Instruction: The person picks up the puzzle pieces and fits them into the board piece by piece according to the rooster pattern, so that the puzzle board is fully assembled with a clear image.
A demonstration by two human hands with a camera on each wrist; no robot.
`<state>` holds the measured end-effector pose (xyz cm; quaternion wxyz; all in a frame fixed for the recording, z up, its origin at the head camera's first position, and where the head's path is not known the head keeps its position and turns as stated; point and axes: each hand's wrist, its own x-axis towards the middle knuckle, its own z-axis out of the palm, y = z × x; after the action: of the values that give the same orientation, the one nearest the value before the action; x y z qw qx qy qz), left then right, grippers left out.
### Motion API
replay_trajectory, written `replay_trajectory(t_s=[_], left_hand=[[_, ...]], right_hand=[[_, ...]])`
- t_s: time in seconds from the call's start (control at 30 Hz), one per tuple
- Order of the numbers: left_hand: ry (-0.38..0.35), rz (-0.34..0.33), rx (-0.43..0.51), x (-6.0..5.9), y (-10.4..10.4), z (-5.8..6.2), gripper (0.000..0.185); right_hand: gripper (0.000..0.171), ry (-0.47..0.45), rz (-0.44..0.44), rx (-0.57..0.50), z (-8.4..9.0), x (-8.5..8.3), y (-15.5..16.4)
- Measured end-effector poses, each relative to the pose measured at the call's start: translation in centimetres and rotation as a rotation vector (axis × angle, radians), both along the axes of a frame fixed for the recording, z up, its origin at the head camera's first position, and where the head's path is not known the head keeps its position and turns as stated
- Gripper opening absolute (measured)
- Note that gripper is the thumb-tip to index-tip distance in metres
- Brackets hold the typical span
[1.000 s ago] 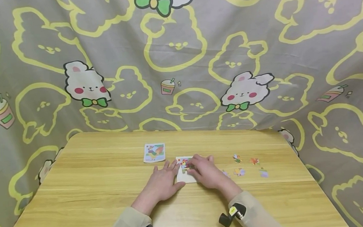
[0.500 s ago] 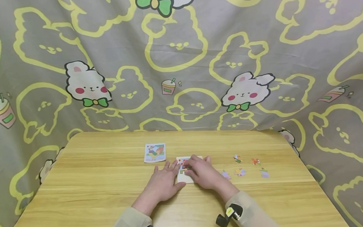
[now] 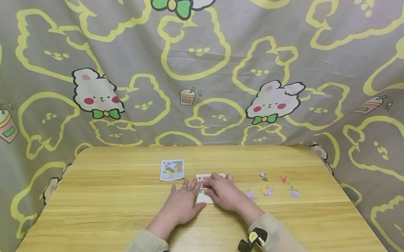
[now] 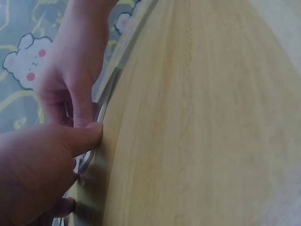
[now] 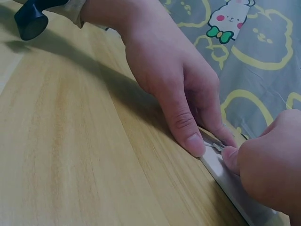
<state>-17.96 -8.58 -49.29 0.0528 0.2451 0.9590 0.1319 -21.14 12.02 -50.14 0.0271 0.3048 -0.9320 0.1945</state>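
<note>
A small white puzzle board [image 3: 202, 198] lies on the table, with colourful joined pieces [image 3: 204, 180] across its upper left part. My left hand [image 3: 185, 203] rests at the board's left side, fingers spread and thumb near its lower edge. Over the right half of the board, my right hand [image 3: 226, 192] bends its thumb and fingers down. The right wrist view shows a puzzle piece [image 5: 217, 147] between that thumb and a finger, just above or on the board; its picture is hidden. From the left wrist, the board [image 4: 106, 96] appears edge-on.
Several loose puzzle pieces lie to the right, among them an orange one [image 3: 283, 179], a yellow one [image 3: 266, 191] and a lilac one [image 3: 251, 194]. A picture card [image 3: 172, 170] lies beyond my left hand. A patterned curtain [image 3: 212, 81] hangs behind the wooden table [image 3: 105, 214].
My right hand has shifted slightly to the left over the board, and its wrist has swung left too. More of the lilac piece shows beside it. My left hand has stayed in place.
</note>
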Motion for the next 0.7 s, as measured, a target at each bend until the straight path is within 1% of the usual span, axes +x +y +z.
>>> replay_trajectory(t_s=[0.3,0.5,0.7], left_hand=[[0.02,-0.015,-0.011,0.02,0.06,-0.17,0.075],[0.032,-0.005,-0.009,0.0,0.1,-0.32,0.074],[0.039,-0.01,-0.019,-0.11,0.12,-0.36,0.07]], right_hand=[[0.03,0.057,-0.014,0.021,-0.11,0.28,-0.07],[0.029,0.096,-0.037,0.031,-0.35,0.43,-0.25],[0.027,0.133,-0.035,0.037,-0.37,0.32,-0.29]])
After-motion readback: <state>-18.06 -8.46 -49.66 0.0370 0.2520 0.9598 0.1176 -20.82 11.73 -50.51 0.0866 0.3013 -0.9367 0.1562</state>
